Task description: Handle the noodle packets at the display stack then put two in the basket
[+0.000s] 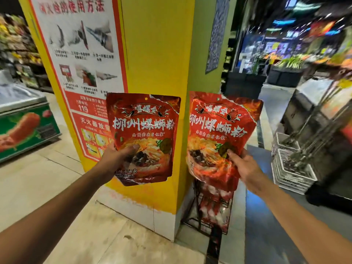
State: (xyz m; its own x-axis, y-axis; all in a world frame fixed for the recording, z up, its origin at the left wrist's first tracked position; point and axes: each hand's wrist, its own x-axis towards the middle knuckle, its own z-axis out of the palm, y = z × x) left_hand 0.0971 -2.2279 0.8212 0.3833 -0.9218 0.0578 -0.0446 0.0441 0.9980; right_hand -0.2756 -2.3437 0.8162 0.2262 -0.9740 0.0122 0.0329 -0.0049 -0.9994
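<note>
noodle packets, two, red, soft and crinkly, likely light, bit slippery. left hand [116,155] pinches left packet [142,138] low; right hand [245,164] pinches right packet [219,141] low. best hold: bottom edge.

Two noodle packets are held up side by side, apart: left packet [143,138] in the left hand [114,159], right packet [222,138] in the right hand [247,166]. A pillar [158,54] stands behind them, with a poster [80,54] on its left face. A wire rack [211,210] is placed at the pillar's foot, below the right packet. A freezer [24,121] sits far left, stacked crates [291,168] far right.
</note>
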